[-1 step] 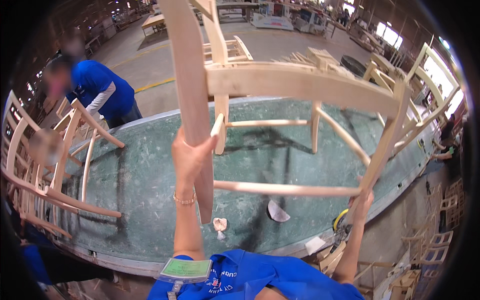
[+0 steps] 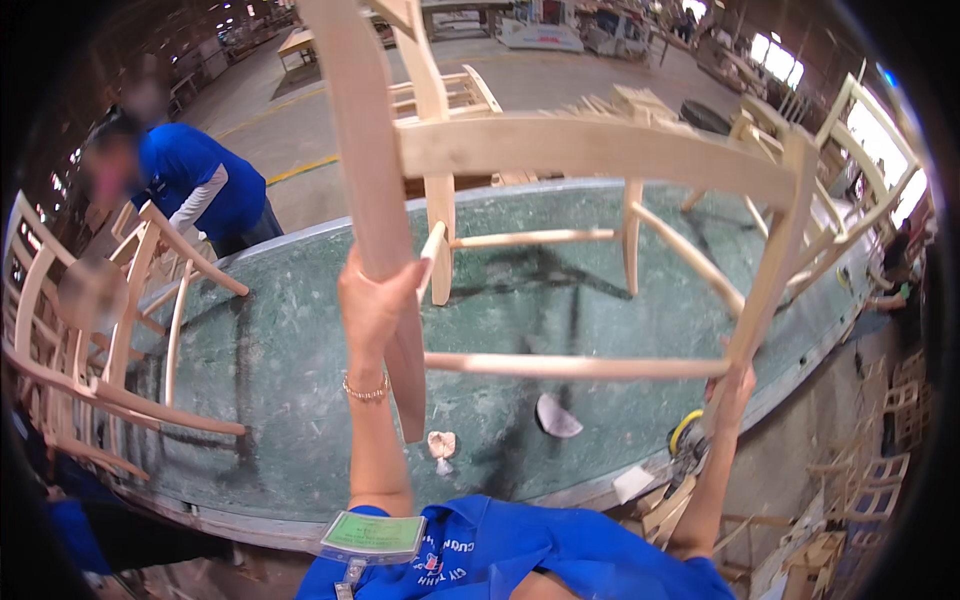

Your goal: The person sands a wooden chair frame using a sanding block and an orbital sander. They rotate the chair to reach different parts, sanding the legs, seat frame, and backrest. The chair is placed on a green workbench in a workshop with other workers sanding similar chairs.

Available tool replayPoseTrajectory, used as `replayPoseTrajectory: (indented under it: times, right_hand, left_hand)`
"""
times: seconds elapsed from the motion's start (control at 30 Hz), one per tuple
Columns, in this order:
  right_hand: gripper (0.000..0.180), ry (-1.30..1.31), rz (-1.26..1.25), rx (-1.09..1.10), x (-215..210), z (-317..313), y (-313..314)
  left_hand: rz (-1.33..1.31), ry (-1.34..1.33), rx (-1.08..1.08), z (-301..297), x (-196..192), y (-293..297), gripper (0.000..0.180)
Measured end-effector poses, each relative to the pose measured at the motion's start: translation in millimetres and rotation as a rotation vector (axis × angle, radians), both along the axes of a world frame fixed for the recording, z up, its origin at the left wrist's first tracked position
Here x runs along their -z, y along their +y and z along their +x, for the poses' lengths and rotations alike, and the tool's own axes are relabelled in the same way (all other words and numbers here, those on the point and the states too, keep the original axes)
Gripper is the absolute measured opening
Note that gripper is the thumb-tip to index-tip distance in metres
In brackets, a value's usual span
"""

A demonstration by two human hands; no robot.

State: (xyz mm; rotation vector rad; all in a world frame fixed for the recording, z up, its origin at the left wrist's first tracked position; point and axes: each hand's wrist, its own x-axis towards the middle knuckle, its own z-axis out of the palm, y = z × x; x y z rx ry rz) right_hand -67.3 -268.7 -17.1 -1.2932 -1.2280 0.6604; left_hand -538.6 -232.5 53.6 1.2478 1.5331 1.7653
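Note:
I hold an unfinished pale wooden chair frame (image 2: 600, 150) up over a green worktable (image 2: 290, 350). My left hand (image 2: 372, 300) is closed around one thick post of the frame, near its lower end. Lower right, my right hand (image 2: 735, 385) grips the bottom of another post. A thin rung (image 2: 570, 366) runs between the two posts, and two further legs point away from me above the tabletop. I cannot tell whether the frame touches the table.
A second bare chair frame (image 2: 120, 330) lies on the table's left end. A person in a blue shirt (image 2: 190, 185) bends over beyond it. A white scrap (image 2: 556, 416) and a small crumpled piece (image 2: 440, 443) lie near me. More chair frames (image 2: 870, 160) stand at the right.

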Motion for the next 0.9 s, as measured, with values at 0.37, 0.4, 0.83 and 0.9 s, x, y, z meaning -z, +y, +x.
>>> replayPoseTrajectory:
  times: [0.37,0.4,0.83,0.9]
  right_hand:
    - [0.065,-0.037,-0.134,0.138,-79.6,-28.0,86.1]
    - [0.064,-0.034,-0.136,0.132,-81.0,-27.7,90.4]
    - [0.060,-1.036,0.346,0.405,37.6,-59.9,73.0]
    - [0.068,-0.588,0.030,-0.080,105.7,-88.7,44.1]
  left_hand:
    - [-0.134,-0.020,0.118,-9.9,-35.7,92.3,0.050]
    - [-0.135,-0.043,0.106,-6.9,-35.5,97.6,0.051]
    - [-0.264,0.087,0.029,-16.9,-48.6,128.5,0.059]
    - [-0.259,0.078,0.053,-16.1,-48.1,137.8,0.056]
